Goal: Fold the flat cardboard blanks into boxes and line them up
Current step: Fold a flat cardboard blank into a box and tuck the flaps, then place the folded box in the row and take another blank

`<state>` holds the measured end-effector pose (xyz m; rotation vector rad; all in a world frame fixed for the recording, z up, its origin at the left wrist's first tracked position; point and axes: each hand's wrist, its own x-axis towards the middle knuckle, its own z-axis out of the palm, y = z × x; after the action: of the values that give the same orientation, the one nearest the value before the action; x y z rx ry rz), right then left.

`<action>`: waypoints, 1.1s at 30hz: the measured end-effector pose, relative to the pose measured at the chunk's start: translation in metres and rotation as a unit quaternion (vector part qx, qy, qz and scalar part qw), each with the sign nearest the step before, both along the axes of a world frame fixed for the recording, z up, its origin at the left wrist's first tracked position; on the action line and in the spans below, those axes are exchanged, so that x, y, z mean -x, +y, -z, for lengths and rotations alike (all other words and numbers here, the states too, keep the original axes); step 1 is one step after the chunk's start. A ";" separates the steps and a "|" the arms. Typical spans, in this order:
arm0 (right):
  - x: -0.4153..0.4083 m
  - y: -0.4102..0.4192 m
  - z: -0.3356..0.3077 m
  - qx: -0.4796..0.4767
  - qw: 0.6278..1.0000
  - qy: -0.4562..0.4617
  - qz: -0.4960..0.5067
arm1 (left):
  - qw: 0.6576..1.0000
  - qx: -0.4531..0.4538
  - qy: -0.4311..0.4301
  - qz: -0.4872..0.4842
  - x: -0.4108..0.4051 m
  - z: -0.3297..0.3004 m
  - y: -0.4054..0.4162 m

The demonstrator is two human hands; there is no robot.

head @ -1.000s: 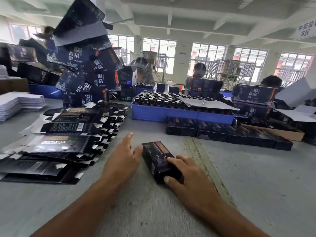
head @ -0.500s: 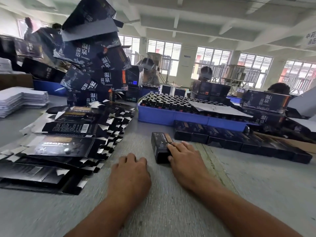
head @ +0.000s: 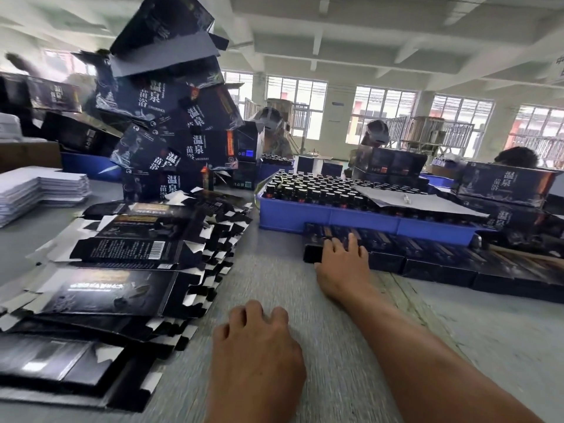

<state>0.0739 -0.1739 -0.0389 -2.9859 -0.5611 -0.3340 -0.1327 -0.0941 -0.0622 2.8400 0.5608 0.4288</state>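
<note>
The right hand (head: 343, 265) reaches toward 1 o'clock with its fingers straight, laid flat on top of a folded black box (head: 323, 247) at the left end of the row of boxes (head: 457, 264), which runs toward 3 o'clock in front of the blue tray (head: 360, 219) of bottles (head: 314, 189). The left hand (head: 259, 355) rests at 6 o'clock on the grey table (head: 473, 325), its fingers loosely curled and grasping nothing, just right of the fanned pile of flat blanks (head: 122, 270) at 9 o'clock. A tall heap of dark cartons (head: 171, 117) leans at 11 o'clock.
</note>
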 end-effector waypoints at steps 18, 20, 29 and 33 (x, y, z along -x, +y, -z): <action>0.177 -0.084 0.003 0.062 0.986 0.083 -0.127 | 0.999 0.003 0.009 0.035 0.016 -0.012 -0.003; 0.186 -0.088 0.004 0.049 0.988 0.079 -0.126 | 1.000 -0.005 -0.014 0.023 0.018 -0.015 -0.002; 0.192 -0.100 0.007 -0.048 0.984 0.064 -0.157 | 0.979 0.014 -0.017 -0.205 0.033 -0.026 0.061; 0.195 -0.104 0.005 -0.129 0.977 0.082 -0.147 | 0.985 -0.024 0.096 -0.139 0.033 -0.029 0.037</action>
<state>-0.1206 -0.2782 -0.0435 -2.6023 -0.8521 -0.1234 -0.1657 -0.0566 -0.0328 2.8746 1.0042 0.2165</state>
